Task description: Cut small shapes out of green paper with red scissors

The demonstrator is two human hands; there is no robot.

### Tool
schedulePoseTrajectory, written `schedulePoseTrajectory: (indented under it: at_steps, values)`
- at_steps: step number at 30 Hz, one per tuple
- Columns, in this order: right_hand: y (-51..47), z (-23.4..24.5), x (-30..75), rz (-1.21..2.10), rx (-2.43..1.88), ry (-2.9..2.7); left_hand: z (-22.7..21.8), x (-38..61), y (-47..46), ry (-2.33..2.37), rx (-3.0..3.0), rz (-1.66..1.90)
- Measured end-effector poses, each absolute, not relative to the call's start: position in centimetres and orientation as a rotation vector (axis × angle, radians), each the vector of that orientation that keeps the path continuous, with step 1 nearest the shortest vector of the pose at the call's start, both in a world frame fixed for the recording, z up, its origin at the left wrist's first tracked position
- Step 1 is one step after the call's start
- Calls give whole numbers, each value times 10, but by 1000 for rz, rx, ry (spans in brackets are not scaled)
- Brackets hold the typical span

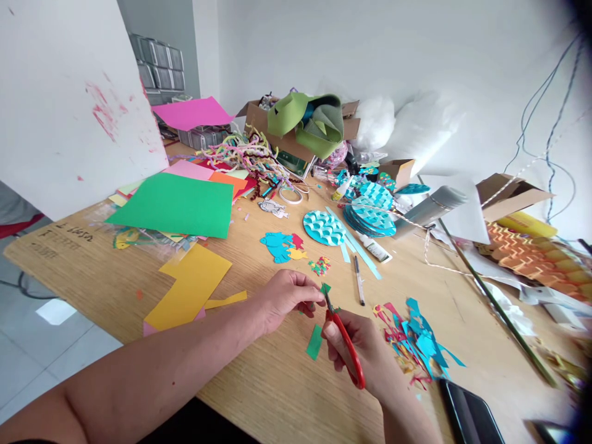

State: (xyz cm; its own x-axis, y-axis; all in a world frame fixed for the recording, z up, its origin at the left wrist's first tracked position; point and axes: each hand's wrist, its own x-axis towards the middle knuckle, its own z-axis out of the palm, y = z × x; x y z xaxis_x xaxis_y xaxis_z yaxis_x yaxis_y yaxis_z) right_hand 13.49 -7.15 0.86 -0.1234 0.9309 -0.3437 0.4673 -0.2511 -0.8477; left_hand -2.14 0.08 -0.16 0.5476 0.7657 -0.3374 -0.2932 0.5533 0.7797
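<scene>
While hard-to-read handwriting [74, 233] marks the wood-grain counter [250, 382], left hand [289, 299] pinches green paper [326, 288], right hand [358, 342] grips red-handled scissors [348, 346]!

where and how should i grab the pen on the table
Best pinched mid-barrel, I'd say, coming straight down from above: the pen lies flat, long and slim, with bare tabletop showing along both sides of its middle.

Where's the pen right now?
In the head view, the pen lies on the table right of centre, between the white bottle and the right hand.
</scene>
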Motion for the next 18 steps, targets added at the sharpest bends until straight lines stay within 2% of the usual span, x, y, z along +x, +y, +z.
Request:
schedulePoseTrajectory:
  at_steps: [18]
  values:
    - [-73,10,138,1363,-1695,-1557,0,-23,1,728,730,690]
